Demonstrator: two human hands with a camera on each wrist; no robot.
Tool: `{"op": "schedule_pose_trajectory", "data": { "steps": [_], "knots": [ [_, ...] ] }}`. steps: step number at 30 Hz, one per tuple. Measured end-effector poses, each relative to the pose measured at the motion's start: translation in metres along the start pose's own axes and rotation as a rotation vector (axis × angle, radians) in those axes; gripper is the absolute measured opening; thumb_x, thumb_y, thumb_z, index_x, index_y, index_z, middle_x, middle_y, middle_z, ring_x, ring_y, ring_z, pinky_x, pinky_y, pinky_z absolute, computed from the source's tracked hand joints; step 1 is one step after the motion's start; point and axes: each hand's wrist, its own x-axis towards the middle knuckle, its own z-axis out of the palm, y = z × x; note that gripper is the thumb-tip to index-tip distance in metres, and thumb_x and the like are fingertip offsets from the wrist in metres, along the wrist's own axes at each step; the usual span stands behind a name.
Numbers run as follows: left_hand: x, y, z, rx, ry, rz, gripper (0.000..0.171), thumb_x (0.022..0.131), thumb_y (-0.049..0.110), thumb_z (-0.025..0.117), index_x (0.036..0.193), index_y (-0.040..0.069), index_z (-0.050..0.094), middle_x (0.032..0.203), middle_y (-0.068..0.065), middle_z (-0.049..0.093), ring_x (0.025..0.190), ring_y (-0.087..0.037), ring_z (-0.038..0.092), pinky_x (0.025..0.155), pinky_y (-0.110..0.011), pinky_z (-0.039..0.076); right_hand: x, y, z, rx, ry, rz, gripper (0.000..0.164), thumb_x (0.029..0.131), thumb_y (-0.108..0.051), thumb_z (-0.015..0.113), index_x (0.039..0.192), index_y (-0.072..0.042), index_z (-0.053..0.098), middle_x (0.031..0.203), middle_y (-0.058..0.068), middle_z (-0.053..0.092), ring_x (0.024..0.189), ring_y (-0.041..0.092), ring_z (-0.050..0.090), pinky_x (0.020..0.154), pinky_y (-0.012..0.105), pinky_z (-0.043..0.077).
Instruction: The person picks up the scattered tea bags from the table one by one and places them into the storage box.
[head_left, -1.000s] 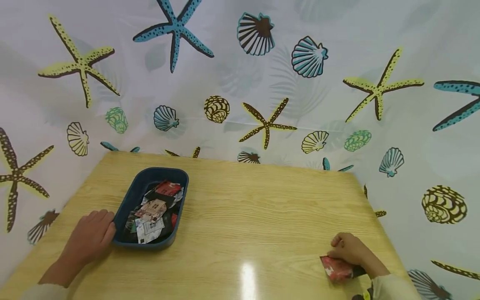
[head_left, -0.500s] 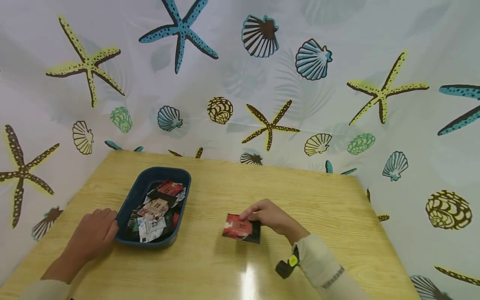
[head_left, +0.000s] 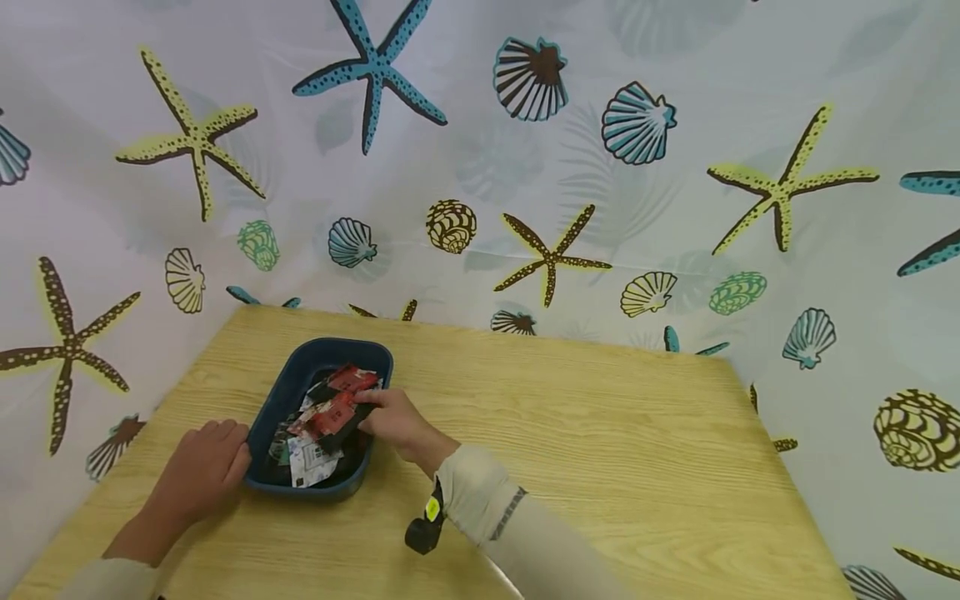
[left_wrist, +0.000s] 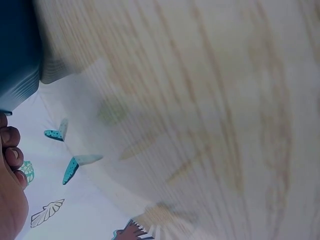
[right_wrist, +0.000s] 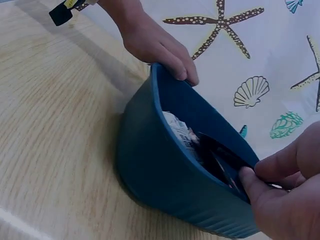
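Observation:
A dark blue plastic bin (head_left: 303, 493) stands on the left part of the table, holding a heap of small flat packets (head_left: 311, 463) in white, red and black. My left hand (head_left: 201, 471) grips its near left rim, with the thumb at the edge; the right wrist view shows that hand (right_wrist: 160, 47) over the rim too. Between thumb and fingers, my right hand (head_left: 401, 425) pinches a red and black packet (head_left: 333, 417) above the heap. From the right wrist, the dark back of this packet (right_wrist: 225, 152) shows dipping inside the bin wall (right_wrist: 145, 150).
The light wood table (head_left: 585, 450) stretches to the right of the bin. Behind it and at both sides hangs a white cloth (head_left: 465, 133) printed with starfish and shells. A black strap-on camera (head_left: 424, 533) sits at my right wrist.
My right hand has carried the red and black packet from the right side of the table leftward to over the bin. The left hand keeps its place on the rim.

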Motion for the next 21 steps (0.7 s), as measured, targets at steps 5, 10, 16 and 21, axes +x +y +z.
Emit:
{"op": "schedule_pose_trajectory", "data": {
  "steps": [5,10,16,21],
  "knots": [
    [0.006,0.0,-0.001,-0.01,0.025,0.027,0.02,0.091,0.01,0.052,0.075,0.016,0.042,0.07,0.004,0.034,0.063,-0.013,0.025,0.06,-0.028,0.018,0.0,0.0,-0.005,-0.022,-0.096,-0.068,0.078,0.087,0.017,0.047,0.157,-0.013,0.03,0.164,0.012,0.029,0.142,0.025,0.044,0.093,0.031,0.046],
    [0.005,-0.001,-0.001,-0.015,0.005,0.01,0.021,0.091,0.01,0.052,0.074,0.016,0.042,0.07,0.004,0.034,0.063,-0.013,0.027,0.06,-0.029,0.02,-0.023,0.005,-0.034,-0.123,-0.078,-0.135,0.074,0.09,0.009,0.053,0.155,-0.02,0.034,0.165,0.006,0.027,0.155,0.031,0.022,0.118,0.047,0.034],
    [0.001,0.002,-0.001,-0.035,-0.045,-0.022,0.023,0.092,0.011,0.051,0.072,0.017,0.041,0.07,0.005,0.035,0.064,-0.013,0.029,0.06,-0.029,0.021,-0.106,0.029,-0.142,-0.519,-0.129,-0.23,0.049,0.1,-0.01,0.056,0.146,-0.002,0.045,0.153,0.021,0.043,0.141,0.044,0.043,0.11,0.056,0.041],
    [-0.001,0.006,0.004,-0.043,-0.009,-0.005,0.024,0.091,0.01,0.052,0.071,0.018,0.041,0.069,0.006,0.033,0.064,-0.012,0.027,0.061,-0.028,0.02,-0.216,0.064,-0.263,-0.758,-0.118,-0.115,0.048,0.098,-0.016,0.06,0.139,0.005,0.048,0.14,0.029,0.053,0.121,0.051,0.054,0.095,0.059,0.049]
  ]
}}
